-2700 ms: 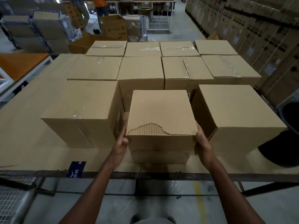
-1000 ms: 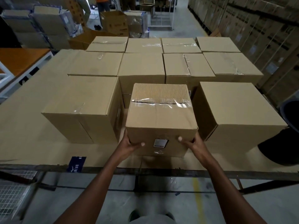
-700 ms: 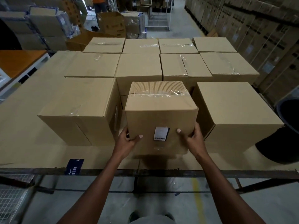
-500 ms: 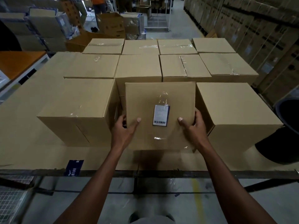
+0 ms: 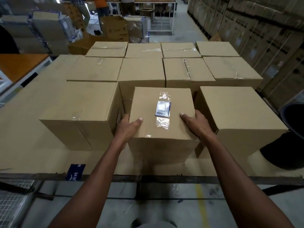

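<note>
A person's left hand (image 5: 128,127) and right hand (image 5: 197,124) clasp a cardboard box (image 5: 148,104) from either side in the head-camera view, thumbs laid across its top and fingers wrapped down over the left and right edges; the box stands at the near edge of the work surface, between a larger carton (image 5: 82,109) on its left and another (image 5: 235,112) on its right — close to both; a barcode label (image 5: 162,109) under clear tape sits on its top face; it is closed, so its contents cannot be seen; behind it, two rows of taped cartons (image 5: 141,71) stand packed side by side; the surface is covered with a cardboard sheet (image 5: 24,129), a blue sticker (image 5: 75,171) at its front lip; beyond — an orange-topped table (image 5: 21,65) on the left, a wall of stacked cartons (image 5: 263,30) on the right, a dark bin (image 5: 292,120) near the table's right side, and people (image 5: 101,5) standing at the far end of the concrete aisle.
</note>
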The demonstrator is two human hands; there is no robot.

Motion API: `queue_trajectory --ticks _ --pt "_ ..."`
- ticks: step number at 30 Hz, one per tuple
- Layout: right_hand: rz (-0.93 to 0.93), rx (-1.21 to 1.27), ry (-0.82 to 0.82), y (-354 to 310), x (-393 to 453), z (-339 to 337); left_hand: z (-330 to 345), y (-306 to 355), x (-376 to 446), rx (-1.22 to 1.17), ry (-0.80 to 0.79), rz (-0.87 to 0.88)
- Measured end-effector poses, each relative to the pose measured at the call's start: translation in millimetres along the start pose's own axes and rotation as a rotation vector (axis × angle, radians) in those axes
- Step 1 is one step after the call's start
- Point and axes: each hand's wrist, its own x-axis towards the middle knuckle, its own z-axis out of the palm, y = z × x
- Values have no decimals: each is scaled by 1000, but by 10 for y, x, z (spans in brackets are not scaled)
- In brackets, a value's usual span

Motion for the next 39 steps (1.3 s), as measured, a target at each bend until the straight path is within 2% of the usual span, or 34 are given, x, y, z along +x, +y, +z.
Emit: queue_trajectory --ticks 5,12,14,19,21,24,26,30,39 --pt "37 -50 -54 -6 35 -25 40 11 -23 18 -23 -5" --pt "13 -138 -40 -35 -32 -32 50 -6 -64 34 -17 4" --pt "-44 -214 -1 -70 -80 -33 35 -8 -80 33 -30 7" --pt "-335 -466 205 -283 -272 9 31 2 -114 33 -32 14" --pt "-463 -442 106 -412 -349 13 36 4 -119 29 -26 24" --pt "-557 -485 -212 -526 -451 64 22 -7 -116 37 -45 35" --pt "-611 -585 -288 -547 -486 119 6 -5 -115 53 -58 21" --pt "-645 -699 -281 -557 -470 182 0 -18 -99 97 -44 41" --pt "-682 -708 -214 -541 -397 248 11 -15 -98 98 -41 51"
